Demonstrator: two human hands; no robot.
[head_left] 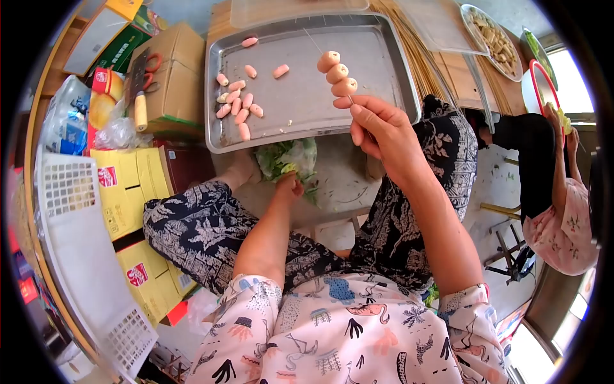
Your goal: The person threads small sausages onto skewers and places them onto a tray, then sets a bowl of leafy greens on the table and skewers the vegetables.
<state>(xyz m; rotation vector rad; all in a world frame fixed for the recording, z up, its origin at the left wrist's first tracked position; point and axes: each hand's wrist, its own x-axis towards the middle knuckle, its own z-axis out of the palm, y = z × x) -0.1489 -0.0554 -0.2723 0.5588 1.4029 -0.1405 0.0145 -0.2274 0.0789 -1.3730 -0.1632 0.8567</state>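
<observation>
My right hand (384,131) pinches the lower end of a thin skewer (311,40) above the metal tray. Three pale, round food balls (337,73) are threaded on the skewer, and its bare tip points up and left. My left hand (290,185) is lower, below the tray's front edge, with its fingers closed at a yellow-green leaf. Right beyond it is a clear plastic bag of leafy greens (297,155). Several small pink sausages (241,116) lie in the left half of the metal tray (307,133).
Bundled bamboo skewers (400,32) lie right of the tray, near a plate of food (492,41). At left are a cardboard box (176,73), a cleaver (141,89), scissors (151,67) and a white plastic rack (83,256). Another person (559,217) sits at right, handling greens.
</observation>
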